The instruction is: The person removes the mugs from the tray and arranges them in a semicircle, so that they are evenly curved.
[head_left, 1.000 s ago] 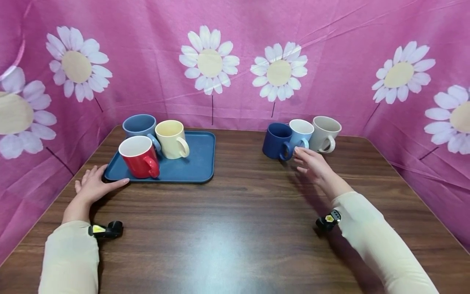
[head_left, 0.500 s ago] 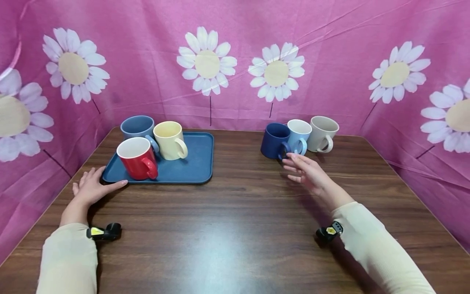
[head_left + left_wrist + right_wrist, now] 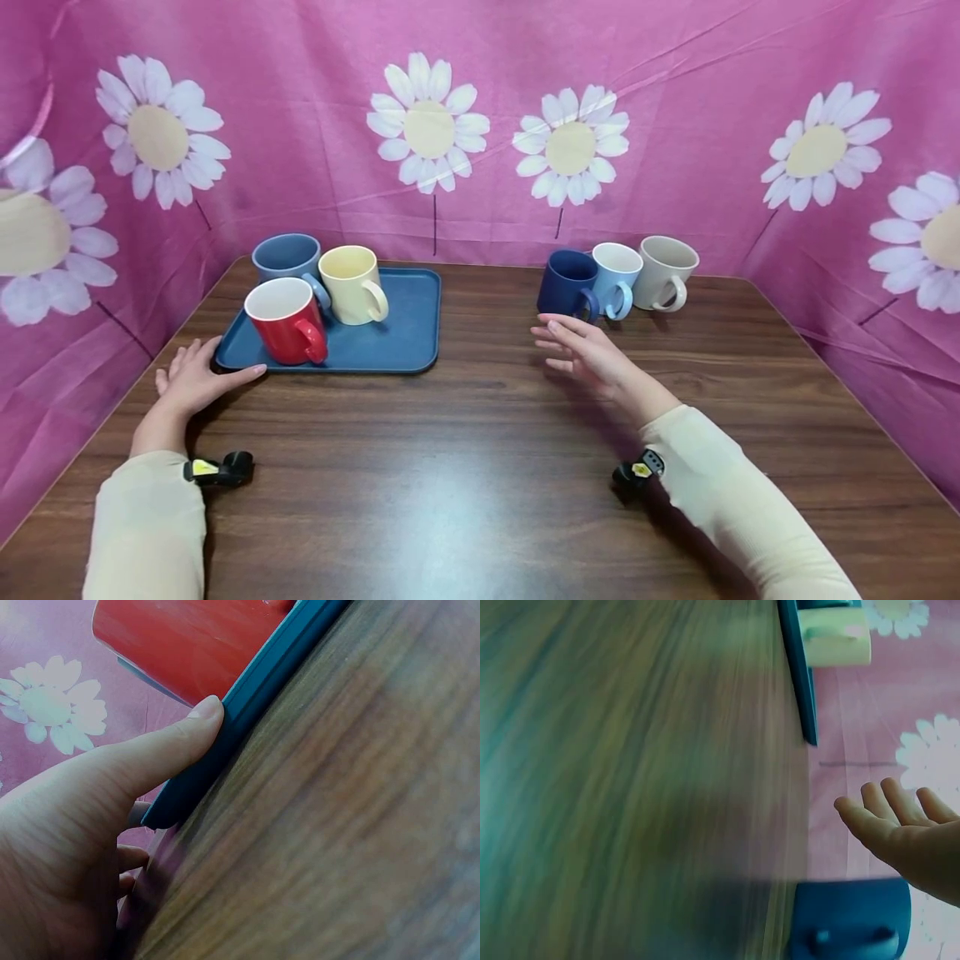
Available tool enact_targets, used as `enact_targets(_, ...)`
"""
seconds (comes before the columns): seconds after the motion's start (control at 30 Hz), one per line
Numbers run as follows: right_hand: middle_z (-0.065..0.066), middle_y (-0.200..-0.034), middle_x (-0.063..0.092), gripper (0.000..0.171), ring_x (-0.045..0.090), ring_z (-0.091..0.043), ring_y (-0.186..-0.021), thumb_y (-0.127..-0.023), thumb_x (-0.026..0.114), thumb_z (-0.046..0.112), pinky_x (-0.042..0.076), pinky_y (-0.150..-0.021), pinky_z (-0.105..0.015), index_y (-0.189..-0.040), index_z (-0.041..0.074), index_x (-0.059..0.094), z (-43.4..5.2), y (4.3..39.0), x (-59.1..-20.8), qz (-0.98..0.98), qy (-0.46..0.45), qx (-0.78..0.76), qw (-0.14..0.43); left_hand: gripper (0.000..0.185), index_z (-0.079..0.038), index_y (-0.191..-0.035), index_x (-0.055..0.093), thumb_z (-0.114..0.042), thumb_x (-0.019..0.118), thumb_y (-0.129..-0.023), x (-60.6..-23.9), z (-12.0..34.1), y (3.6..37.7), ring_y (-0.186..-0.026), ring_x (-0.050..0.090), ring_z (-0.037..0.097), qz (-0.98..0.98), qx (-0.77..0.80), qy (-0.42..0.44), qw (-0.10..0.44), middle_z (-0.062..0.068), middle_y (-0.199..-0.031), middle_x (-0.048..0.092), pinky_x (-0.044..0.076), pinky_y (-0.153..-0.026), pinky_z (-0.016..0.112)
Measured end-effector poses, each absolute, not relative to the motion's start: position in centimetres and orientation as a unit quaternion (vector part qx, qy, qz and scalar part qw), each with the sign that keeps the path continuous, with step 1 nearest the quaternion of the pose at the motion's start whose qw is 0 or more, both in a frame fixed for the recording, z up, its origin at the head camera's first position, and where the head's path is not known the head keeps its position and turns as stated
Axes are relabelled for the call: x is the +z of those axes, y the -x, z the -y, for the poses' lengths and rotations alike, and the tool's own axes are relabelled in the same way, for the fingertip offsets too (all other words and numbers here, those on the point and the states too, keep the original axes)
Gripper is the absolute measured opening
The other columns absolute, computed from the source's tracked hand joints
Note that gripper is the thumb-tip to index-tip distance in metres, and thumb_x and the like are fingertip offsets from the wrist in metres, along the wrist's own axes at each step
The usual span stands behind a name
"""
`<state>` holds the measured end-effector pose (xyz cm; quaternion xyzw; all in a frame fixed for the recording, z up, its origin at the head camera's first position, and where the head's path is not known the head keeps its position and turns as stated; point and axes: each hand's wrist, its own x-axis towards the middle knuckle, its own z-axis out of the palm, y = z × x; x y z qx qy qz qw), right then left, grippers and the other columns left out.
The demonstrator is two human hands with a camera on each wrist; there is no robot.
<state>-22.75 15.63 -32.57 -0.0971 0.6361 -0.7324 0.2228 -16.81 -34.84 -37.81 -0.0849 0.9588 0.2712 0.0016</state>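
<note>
A blue tray (image 3: 405, 346) at the table's left carries a red mug (image 3: 285, 321), a grey-blue mug (image 3: 285, 257) and a cream mug (image 3: 348, 283). My left hand (image 3: 191, 379) rests flat at the tray's near left corner, thumb against the tray rim (image 3: 247, 720) below the red mug (image 3: 187, 645). Three mugs stand at the back right: dark blue (image 3: 566, 285), light blue (image 3: 617, 268) and beige (image 3: 663, 272). My right hand (image 3: 581, 350) hovers open above the table just in front of the dark blue mug (image 3: 851, 919), holding nothing.
The brown wooden table (image 3: 480, 467) is walled on three sides by a pink cloth with white daisies (image 3: 427, 121). Small black wrist cameras (image 3: 217, 469) sit on both forearms.
My right hand has drawn back and leftwards from the handles of the blue mugs, still open. The left hand has stayed at the tray's corner.
</note>
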Motion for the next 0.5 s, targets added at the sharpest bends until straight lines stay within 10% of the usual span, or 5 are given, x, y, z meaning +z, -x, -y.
enact_targets(0.5,-0.021,-0.125,0.042,0.043,0.032,-0.035,-0.118,-0.089,0.048,0.019,0.025,-0.093,-0.05,-0.125,-0.003,0.038,-7.2,24.2,-32.3,-0.622,0.112,-0.73,0.261,0.094,0.005,-0.133,0.016,-0.058,0.053,-0.073,-37.8,34.5,16.9,-0.117,-0.002,0.053,-0.958,0.272,0.088,-0.002,0.038,-0.13,0.008,-0.005,-0.083,0.068)
